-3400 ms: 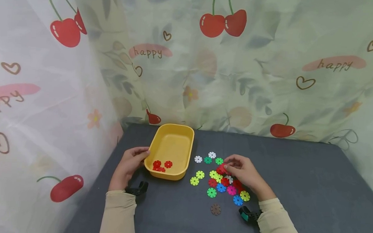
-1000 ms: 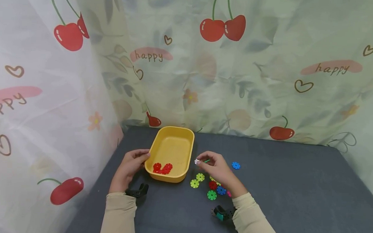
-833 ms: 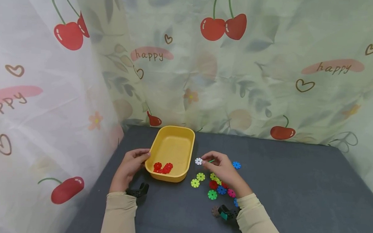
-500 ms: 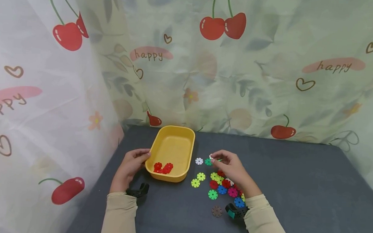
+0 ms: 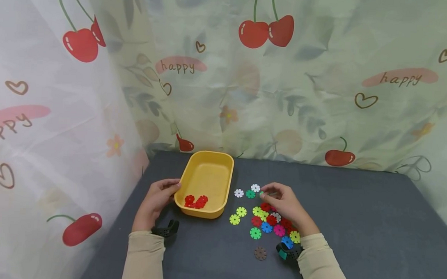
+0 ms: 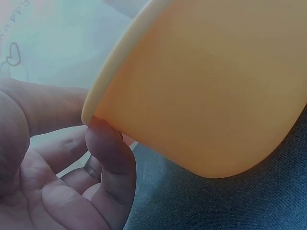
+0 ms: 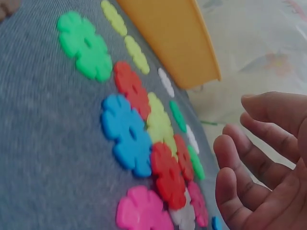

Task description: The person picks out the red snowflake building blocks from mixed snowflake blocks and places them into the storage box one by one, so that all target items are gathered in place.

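A yellow plastic tray (image 5: 207,176) stands on the dark table, with several red snowflake discs (image 5: 189,200) lying in its near end. My left hand (image 5: 155,200) pinches its left rim; the left wrist view shows the thumb (image 6: 112,148) against the tray wall (image 6: 201,105). To the right of the tray, my right hand (image 5: 285,203) hovers at the upper edge of the scattered discs. Its loosely bent fingers hold nothing in the right wrist view. Closest to its fingertips are a light green disc (image 7: 195,162) and a white disc (image 5: 255,188).
Red, yellow, blue, pink and white discs overlap in a loose cluster (image 5: 271,220) below the right hand. Two yellow discs (image 5: 235,219) lie nearer the tray, a brown disc (image 5: 260,253) towards the front. A printed curtain (image 5: 269,96) hangs behind the table.
My right hand has moved right from beside the tray, uncovering white and green discs. Over the longer span, more red discs lie in the tray. The left hand keeps its place.
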`<state>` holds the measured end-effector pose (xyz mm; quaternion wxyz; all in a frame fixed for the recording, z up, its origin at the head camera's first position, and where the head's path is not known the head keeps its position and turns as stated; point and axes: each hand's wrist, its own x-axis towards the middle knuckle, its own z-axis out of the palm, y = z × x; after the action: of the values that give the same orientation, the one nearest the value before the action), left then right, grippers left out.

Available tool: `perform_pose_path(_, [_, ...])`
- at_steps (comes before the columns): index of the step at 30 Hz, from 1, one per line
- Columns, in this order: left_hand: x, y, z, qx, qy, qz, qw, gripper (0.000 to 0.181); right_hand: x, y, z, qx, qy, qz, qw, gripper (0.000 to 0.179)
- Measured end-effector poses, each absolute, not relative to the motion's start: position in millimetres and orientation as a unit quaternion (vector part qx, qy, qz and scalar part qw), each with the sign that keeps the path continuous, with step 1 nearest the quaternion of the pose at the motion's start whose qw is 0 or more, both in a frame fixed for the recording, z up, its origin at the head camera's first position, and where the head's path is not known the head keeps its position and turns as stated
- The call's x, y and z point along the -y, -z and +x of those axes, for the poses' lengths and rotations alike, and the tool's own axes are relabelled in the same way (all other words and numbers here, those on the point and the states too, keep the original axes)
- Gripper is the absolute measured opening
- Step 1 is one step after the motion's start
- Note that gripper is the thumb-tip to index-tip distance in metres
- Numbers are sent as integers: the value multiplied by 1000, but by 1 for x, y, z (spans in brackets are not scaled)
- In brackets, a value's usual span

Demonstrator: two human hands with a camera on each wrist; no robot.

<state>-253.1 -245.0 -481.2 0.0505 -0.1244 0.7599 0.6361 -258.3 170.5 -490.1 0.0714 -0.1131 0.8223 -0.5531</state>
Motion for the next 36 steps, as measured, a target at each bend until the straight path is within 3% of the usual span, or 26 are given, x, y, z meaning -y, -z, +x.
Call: perform_pose_path(36, [245,480,-253,-762,-634,-122,55,43,-182,506,-263,-873,454,-147,98,33])
